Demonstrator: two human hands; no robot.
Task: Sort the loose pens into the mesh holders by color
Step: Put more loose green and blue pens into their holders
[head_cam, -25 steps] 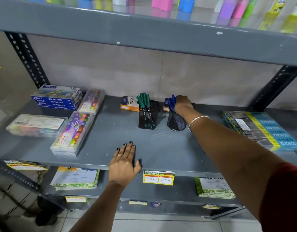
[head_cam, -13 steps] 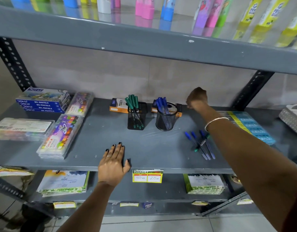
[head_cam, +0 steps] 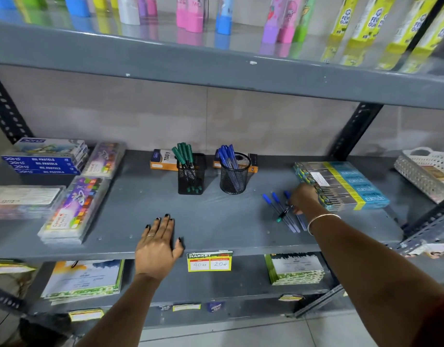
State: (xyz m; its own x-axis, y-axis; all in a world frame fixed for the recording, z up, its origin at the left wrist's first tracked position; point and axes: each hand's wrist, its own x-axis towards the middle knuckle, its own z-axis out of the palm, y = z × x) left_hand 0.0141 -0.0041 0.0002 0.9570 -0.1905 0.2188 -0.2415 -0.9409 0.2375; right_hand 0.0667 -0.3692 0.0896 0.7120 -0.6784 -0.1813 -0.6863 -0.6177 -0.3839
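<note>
Two black mesh holders stand at the back of the grey shelf. The square holder holds several green pens, the round holder several blue pens. To the right lie loose blue pens with one green-tipped pen slanted across them. My right hand rests on this pile, its fingers curled over the pens; whether it grips one is hidden. My left hand lies flat on the shelf's front edge, fingers spread, holding nothing.
Orange pen boxes sit behind the holders. Oil pastel boxes and crayon packs fill the left side. A stack of blue pencil packs lies right of my right hand, a white basket beyond. A price tag hangs below.
My right hand left the round holder, swung right past the back of the shelf and came down onto the loose pens. The view shifted right. My left hand stayed flat.
</note>
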